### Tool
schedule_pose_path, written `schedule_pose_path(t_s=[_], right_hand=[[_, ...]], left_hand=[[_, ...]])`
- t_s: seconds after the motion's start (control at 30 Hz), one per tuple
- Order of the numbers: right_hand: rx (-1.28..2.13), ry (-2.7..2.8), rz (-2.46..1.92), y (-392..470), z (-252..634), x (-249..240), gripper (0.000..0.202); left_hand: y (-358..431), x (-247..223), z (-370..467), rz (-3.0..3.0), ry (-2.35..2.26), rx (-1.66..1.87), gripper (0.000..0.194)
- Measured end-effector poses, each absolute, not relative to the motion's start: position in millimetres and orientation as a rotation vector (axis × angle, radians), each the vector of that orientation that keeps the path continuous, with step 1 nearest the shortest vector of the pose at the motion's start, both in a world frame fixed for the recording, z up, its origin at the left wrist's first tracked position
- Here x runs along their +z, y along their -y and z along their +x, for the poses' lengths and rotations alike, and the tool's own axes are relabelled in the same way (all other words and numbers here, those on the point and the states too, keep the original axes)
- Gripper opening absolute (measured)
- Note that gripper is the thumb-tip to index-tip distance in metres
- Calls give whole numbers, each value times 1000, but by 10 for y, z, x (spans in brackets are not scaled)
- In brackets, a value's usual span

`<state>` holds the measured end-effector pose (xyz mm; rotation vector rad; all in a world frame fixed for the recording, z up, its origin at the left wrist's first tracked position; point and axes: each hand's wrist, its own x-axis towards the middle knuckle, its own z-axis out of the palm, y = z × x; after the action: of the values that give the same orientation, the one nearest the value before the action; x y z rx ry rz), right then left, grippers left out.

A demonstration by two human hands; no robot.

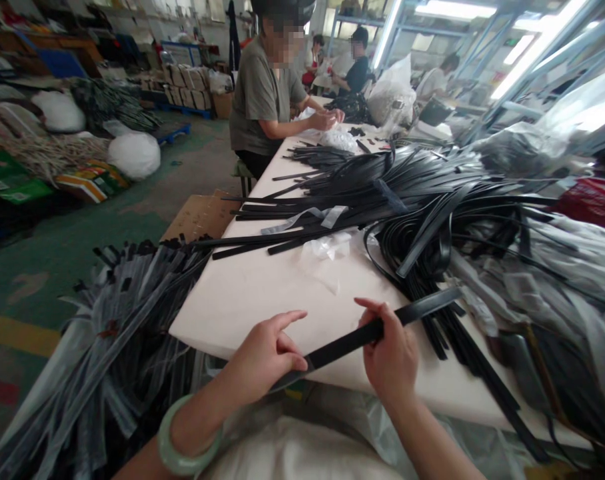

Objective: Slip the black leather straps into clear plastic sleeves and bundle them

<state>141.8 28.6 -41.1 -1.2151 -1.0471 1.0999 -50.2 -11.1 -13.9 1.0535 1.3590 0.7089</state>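
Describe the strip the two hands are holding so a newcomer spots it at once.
Start at the big pale-topped table and go to its near edge. There the flat, long black strip slants up rightward from the left hand through the right hand. Unlike the heaped black strips farther back, it is held in both hands.

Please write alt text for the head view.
A left hand and right hand hold a black strap above a pale table. Many similar straps lie heaped on it, with a bundle of strips to its left. A person in grey works farther along.
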Motion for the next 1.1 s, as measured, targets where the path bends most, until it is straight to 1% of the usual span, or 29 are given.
schedule_pose_path(t_s=[0.07,0.13,0.2,0.3,0.37,0.43,0.6,0.67,0.73,0.8,0.87,0.93,1.03,1.07,1.1], right_hand=[[1132,1153,-1237,-174,1338,-474,45],[1236,1310,-1213,-38,1277,-535,45],[1294,1403,-1176,18,1299,-546,41],[1131,1293,-1230,-87,1454,-469,38],[1029,1139,-1256,-177,1524,-426,43],[1050,1112,-1249,-181,1501,-436,47],[1222,1547,-1179,100,1245,-591,48],[1247,1502,-1233,154,1198,-617,51],[1280,1376,-1319,139,1193,-609,54],[1309,1291,-1360,94,1202,-583,56],[1324,1284,-1374,61,1206,-559,57],[1317,1301,-1385,54,1201,-548,58],[1332,1268,-1394,82,1186,-567,57],[1357,1238,-1389,96,1184,-581,56],[1391,1210,-1374,110,1185,-597,54]], left_hand=[[96,-133,-456,1051,-1345,722,76],[86,-135,-414,1070,-1338,739,74],[88,-148,-404,1088,-1337,740,73],[107,-177,-444,1085,-1358,720,73],[116,-186,-470,1082,-1375,718,73],[113,-183,-465,1077,-1380,746,72],[103,-212,-416,1029,-1311,797,69],[136,-281,-456,968,-1278,793,69],[209,-372,-548,919,-1191,810,65],[332,-464,-677,919,-1064,873,60],[503,-549,-815,948,-1006,965,61],[706,-651,-932,1036,-1117,996,58],[983,-912,-1014,1335,-1505,901,50],[1045,-1032,-1012,1442,-1634,858,52],[1086,-1165,-997,1529,-1740,830,59]])
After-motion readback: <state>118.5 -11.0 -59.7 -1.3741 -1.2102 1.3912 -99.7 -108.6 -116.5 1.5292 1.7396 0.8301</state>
